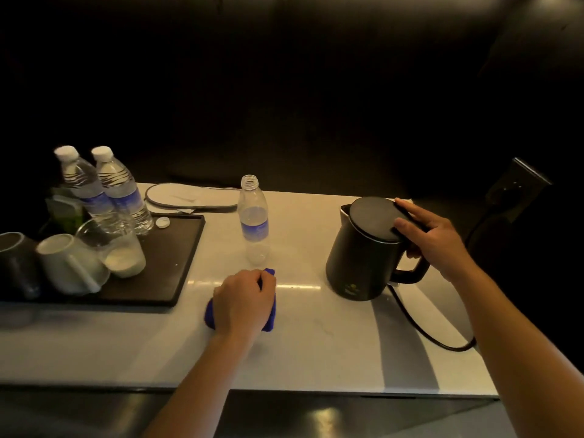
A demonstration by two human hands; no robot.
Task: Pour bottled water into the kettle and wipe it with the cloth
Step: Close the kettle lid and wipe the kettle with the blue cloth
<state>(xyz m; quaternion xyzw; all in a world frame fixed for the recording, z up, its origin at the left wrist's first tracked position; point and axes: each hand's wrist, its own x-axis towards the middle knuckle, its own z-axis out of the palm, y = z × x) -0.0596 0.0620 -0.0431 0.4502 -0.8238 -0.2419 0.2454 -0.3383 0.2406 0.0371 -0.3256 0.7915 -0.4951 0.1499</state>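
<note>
A black electric kettle (360, 257) stands on the white counter (316, 349) at the right, lid down. My right hand (433, 238) grips its handle, with the thumb and fingers resting on the lid's edge. An uncapped, empty-looking clear water bottle (254, 222) stands upright in the middle of the counter. Just in front of it my left hand (245, 300) presses down on a bunched blue cloth (270, 317) lying on the counter. The bottle's white cap (163, 222) lies on the tray.
A black tray (170, 267) at the left carries two capped full water bottles (107, 191), overturned cups (68, 263) and a glass (123, 251). The kettle's black cord (423, 333) loops over the counter's right side. A flat white item with dark trim (186, 197) lies behind.
</note>
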